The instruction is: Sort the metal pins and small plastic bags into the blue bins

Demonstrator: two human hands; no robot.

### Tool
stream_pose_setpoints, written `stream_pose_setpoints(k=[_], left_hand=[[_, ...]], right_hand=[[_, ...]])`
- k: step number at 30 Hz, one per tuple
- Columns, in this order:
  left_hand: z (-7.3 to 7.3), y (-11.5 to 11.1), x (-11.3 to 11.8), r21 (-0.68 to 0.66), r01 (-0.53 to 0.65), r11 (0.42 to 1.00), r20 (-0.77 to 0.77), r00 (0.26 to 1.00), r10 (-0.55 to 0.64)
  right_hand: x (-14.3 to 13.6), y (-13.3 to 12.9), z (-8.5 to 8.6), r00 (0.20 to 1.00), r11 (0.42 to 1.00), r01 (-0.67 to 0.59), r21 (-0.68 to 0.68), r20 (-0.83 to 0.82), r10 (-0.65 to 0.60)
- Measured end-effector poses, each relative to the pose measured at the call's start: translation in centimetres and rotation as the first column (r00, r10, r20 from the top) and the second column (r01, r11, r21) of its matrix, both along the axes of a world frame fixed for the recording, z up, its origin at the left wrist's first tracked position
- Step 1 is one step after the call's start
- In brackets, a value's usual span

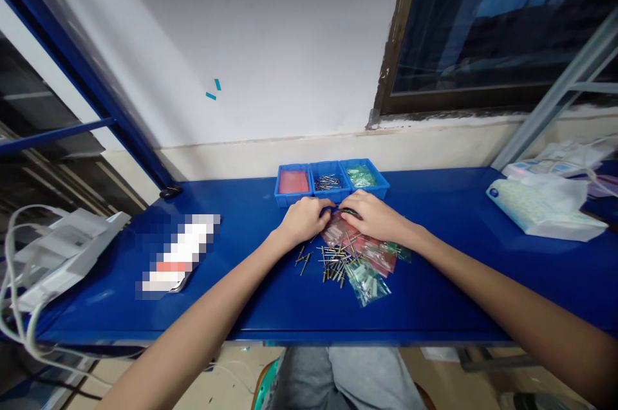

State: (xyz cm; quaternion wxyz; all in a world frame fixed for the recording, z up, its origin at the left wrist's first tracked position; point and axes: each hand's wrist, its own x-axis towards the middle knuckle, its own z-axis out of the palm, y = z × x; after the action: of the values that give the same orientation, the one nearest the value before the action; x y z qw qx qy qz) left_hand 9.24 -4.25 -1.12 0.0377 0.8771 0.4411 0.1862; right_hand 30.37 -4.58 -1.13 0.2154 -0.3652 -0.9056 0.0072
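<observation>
My left hand (306,215) is low over the table, just in front of the blue bins. Its fingers are bent, with a gap between thumb and forefinger and nothing visible there. My right hand (371,214) curls over the pile, its fingers round a small dark thing (350,212) that I cannot make out. Beneath and in front of it are red-tinted clear plastic bags (375,254). A green-tinted bag (367,284) with white pieces inside lies nearest me. Several thin metal pins with thicker brass-coloured ends (334,263), like rivets, are scattered to its left.
Behind my hands three joined blue bins hold red sheets or bags (293,182), metal pins (328,183) and green bags (361,176). A blurred-out flat object (181,254) and a power strip (72,249) with cables are at left. A tissue pack (541,207) is at right.
</observation>
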Motion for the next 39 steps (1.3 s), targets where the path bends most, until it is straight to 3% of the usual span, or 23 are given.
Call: stream_pose_setpoints(k=[12, 22, 28, 32, 39], left_hand=[[-0.3, -0.2, 0.4, 0.035, -0.080, 0.996, -0.056, 0.995, 0.082], [-0.8, 0.1, 0.0, 0.065, -0.075, 0.995, 0.038, 0.997, 0.072], [-0.4, -0.2, -0.3, 0.079, -0.075, 0.994, 0.057, 0.996, 0.070], [0.3, -0.6, -0.6, 0.098, -0.007, 0.995, 0.184, 0.983, -0.011], [1.1, -1.6, 0.0, 0.074, 0.098, 0.992, 0.452, 0.884, -0.121]], right_hand=[[-0.1, -0.2, 0.0, 0.999, 1.000, 0.005, -0.010, 0.031, -0.005], [-0.2, -0.6, 0.2, 0.999, 1.000, 0.010, 0.006, 0.043, -0.010], [-0.3, -0.6, 0.2, 1.000, 1.000, 0.001, 0.008, 0.024, -0.001], [-0.4, -0.9, 0.8, 0.999, 1.000, -0.010, 0.027, -0.030, 0.011], [-1.0, -1.6, 1.1, 0.983, 1.000, 0.000, -0.014, -0.183, -0.002]])
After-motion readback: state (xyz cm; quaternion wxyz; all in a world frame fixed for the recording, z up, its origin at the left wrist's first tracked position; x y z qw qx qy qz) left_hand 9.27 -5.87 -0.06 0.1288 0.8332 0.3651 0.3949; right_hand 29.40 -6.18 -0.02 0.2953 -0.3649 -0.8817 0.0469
